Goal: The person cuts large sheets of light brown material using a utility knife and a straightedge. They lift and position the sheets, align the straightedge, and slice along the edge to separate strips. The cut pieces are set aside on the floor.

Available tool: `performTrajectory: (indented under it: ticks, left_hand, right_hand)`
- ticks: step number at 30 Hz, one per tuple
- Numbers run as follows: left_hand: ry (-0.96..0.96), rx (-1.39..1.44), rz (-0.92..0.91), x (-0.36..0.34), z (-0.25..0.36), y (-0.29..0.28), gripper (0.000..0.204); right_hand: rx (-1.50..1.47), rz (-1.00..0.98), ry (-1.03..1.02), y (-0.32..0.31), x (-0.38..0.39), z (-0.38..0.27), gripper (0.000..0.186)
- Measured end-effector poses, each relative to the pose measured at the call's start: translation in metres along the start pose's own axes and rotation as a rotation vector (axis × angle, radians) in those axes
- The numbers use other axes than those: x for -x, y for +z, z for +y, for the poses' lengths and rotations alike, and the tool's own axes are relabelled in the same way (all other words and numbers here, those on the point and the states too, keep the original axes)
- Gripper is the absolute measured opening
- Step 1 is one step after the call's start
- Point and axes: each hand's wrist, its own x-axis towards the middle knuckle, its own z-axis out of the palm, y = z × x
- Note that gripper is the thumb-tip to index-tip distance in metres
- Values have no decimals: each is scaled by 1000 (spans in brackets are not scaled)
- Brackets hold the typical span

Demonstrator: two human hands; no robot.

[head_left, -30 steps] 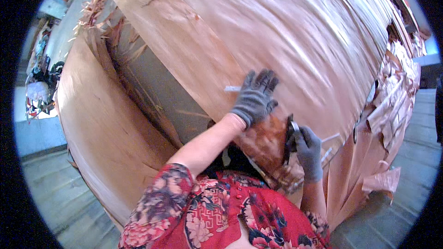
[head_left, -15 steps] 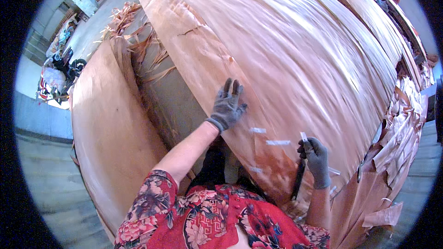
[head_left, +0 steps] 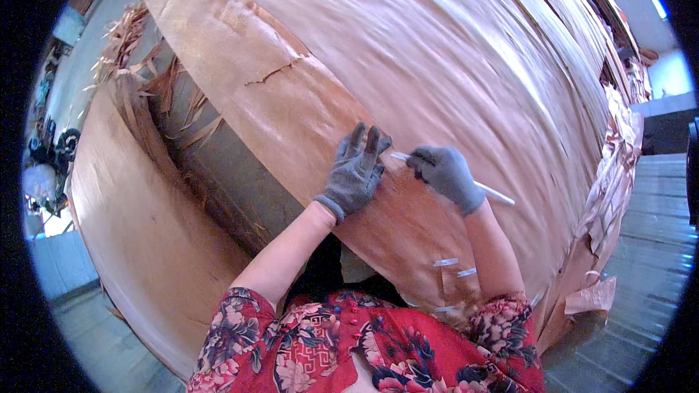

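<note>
A large tan sheet of wood veneer (head_left: pixel 291 113) lies in front of me, with a jagged crack toward its far left. My left hand (head_left: pixel 354 175), in a grey glove, rests flat on the veneer with fingers spread. Just to its right, my gloved right hand (head_left: pixel 445 175) is closed in a pinch on a short strip of white tape (head_left: pixel 399 156), held at the sheet's surface. A thin white stick-like piece (head_left: pixel 496 193) pokes out behind that hand; its other end is hidden. Several white tape pieces (head_left: pixel 445 263) are stuck on the veneer nearer my body.
Another curved veneer sheet (head_left: pixel 138 211) stands at the left, across a gap showing a grey surface (head_left: pixel 240 167). Shredded veneer (head_left: pixel 124 36) lies at the far left. Torn, ragged veneer edges (head_left: pixel 608 175) hang along the right side.
My right hand has moved up and left with the tape, from near my body to beside my left hand. The view has shifted; my left hand stays flat on the veneer.
</note>
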Motion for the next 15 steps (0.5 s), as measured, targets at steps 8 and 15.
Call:
performTrajectory:
  ticks: [8, 15]
  left_hand:
    - [-72, 42, 146, -3, -2, -7, 51]
    - [54, -242, -28, -13, -3, -12, 63]
  right_hand:
    - [451, -72, 264, 8, -55, -28, 38]
    - [559, -40, 342, -10, -49, -29, 45]
